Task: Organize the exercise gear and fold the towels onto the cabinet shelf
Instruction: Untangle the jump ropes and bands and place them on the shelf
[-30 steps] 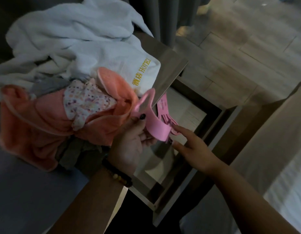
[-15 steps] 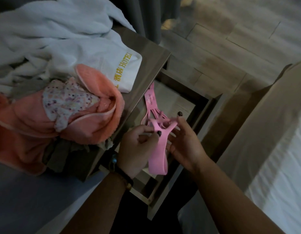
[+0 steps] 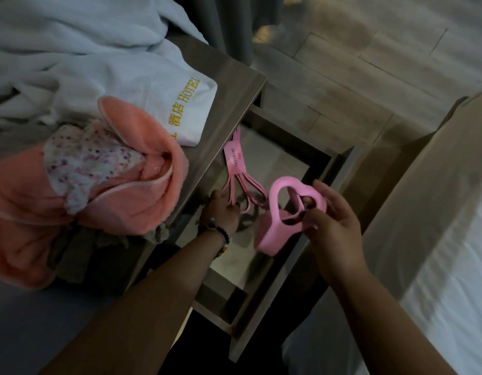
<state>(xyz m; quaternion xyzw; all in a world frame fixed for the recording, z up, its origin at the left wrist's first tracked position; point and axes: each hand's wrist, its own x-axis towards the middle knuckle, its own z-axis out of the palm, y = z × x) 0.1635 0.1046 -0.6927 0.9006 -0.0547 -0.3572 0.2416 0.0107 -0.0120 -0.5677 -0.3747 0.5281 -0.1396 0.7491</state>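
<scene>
Two pink pieces of exercise gear are in play: the right hand (image 3: 334, 220) holds a wide pink band (image 3: 285, 212) above the open drawer (image 3: 340, 163), fingers curled through its loop, while the left hand (image 3: 220, 212) reaches into the drawer and pinches the thin pink resistance bands (image 3: 235, 169) lying inside. Both look light, soft and stretchy, likely to flop, so gripping near the middle label seems wise. Unfolded towels (image 3: 120, 190) heap on the dim wooden cabinet top (image 3: 234, 87); plank floor beyond
</scene>
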